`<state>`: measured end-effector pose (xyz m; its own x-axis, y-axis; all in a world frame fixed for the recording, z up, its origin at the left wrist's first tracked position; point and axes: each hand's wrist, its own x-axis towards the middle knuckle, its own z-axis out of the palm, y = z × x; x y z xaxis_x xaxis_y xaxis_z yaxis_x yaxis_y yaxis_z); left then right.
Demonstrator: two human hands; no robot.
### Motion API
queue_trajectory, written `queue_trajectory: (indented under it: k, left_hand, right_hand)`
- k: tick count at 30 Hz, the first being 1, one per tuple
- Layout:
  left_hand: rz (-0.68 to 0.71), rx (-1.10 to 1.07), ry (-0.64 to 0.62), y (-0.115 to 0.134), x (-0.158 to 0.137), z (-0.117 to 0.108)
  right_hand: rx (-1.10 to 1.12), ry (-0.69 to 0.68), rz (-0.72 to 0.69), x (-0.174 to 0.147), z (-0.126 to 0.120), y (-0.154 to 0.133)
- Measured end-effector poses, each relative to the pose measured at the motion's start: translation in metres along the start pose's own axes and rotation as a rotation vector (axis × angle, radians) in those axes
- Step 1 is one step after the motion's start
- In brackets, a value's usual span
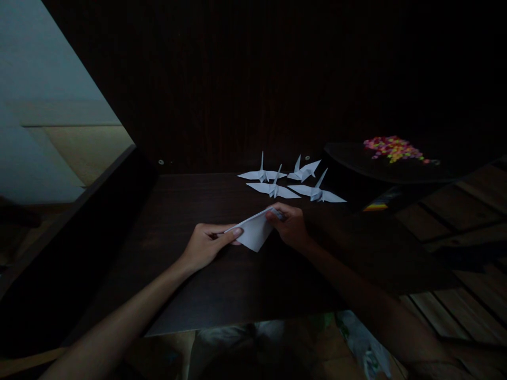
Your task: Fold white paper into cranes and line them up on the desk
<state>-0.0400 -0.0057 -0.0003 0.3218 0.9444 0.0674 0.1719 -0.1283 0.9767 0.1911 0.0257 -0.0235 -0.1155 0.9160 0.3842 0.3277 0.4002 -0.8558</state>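
The dim room is filled mostly by a dark back panel (237, 79), with a pale wall (31, 58) seen at the left. Below the panel, a brown desk (190, 306) is set, and at its right a curved shelf (352, 166) is attached or placed close by. Four white cranes are grouped toward the back of the desk: two in the rear, at left (261, 176) and right (304, 172), and two in front, at left (273, 191) and right (317, 194). Bright bits (394, 149) are heaped on the shelf.

In front of the cranes, over the middle of the desk, a white paper (256, 232) is held between the left hand (203, 245) and the right hand (293, 226). A folding step is judged to be in hand, since the sheet is already doubled into a pointed shape. Aligned edges and a firmly pressed crease seem to be called for.

The left fingers are closed narrowly on the left corner, with the thumb laid over the near face. The upper right corner is likewise pinched by the right fingers, the thumb being placed in front; how the layers are parted there cannot be told in the poor light.
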Motion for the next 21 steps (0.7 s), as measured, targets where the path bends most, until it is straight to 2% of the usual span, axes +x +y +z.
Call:
queue_trajectory:
  k: [7, 14, 17, 21]
  left_hand:
    - [0.047, 0.104, 0.033, 0.002, -0.001, -0.001]
    - [0.043, 0.132, -0.021, 0.006, -0.004, -0.008]
    - [-0.006, 0.094, -0.094, 0.008, -0.005, -0.009]
    - [-0.072, 0.031, -0.23, 0.009, -0.004, -0.009]
  right_hand:
    - [0.033, -0.023, 0.009, 0.001, 0.0, -0.008]
    - [0.112, -0.366, 0.137, 0.009, -0.017, -0.015]
    - [0.073, -0.503, 0.125, 0.008, -0.017, -0.019]
    - [0.136, -0.622, 0.134, 0.004, -0.011, -0.025]
